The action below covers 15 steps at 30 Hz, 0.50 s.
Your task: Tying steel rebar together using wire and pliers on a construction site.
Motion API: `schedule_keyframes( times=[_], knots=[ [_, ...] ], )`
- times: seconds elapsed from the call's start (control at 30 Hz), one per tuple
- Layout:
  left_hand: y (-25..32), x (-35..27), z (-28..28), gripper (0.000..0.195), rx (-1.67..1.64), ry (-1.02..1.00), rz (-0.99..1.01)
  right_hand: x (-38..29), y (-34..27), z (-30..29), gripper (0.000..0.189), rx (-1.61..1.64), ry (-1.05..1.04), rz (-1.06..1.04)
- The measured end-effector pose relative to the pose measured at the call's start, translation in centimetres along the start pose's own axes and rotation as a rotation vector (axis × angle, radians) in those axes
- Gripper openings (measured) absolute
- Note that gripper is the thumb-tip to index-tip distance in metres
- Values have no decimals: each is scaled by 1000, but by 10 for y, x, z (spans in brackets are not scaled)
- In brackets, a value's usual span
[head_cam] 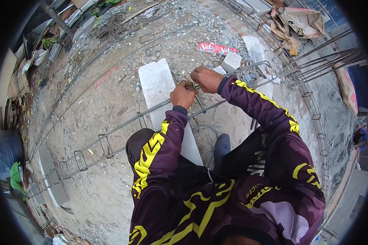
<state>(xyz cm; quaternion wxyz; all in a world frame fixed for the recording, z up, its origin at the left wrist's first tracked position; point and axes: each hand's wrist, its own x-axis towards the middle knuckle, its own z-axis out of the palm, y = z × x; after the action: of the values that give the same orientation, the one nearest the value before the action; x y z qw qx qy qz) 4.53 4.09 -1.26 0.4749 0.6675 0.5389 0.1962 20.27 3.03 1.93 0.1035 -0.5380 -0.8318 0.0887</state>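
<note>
A long rebar cage [122,125] of steel bars and rectangular stirrups runs from the lower left to the upper right before me. My left hand [183,94] is at its far bar, fingers bent in a pinch beside a stirrup [200,102]. Close on its right, my right hand [206,79] has its fingers curled down at the same bar. The fingertips almost meet; whatever they pinch is too small or hidden to make out. A pale concrete block [158,82] lies under the cage, just left of my hands, and extends towards my legs.
Another block [52,177] lies under the cage's left end. Broken block pieces [231,62] and a red wrapper [217,48] lie beyond my hands. More rebar cage [317,122] curves along the right; loose bars [328,58] jut in at upper right. Gravel [184,18] covers ground ahead.
</note>
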Motion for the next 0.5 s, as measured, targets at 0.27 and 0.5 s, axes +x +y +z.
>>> schedule_keyframes(
  times=[0.27,0.5],
  knots=[
    [3,-4,-4,41,97,57,-51,38,-13,-35,14,-464,-183,-454],
    [1,2,3,54,158,64,-87,59,1,-27,10,-307,-203,-523]
  ],
)
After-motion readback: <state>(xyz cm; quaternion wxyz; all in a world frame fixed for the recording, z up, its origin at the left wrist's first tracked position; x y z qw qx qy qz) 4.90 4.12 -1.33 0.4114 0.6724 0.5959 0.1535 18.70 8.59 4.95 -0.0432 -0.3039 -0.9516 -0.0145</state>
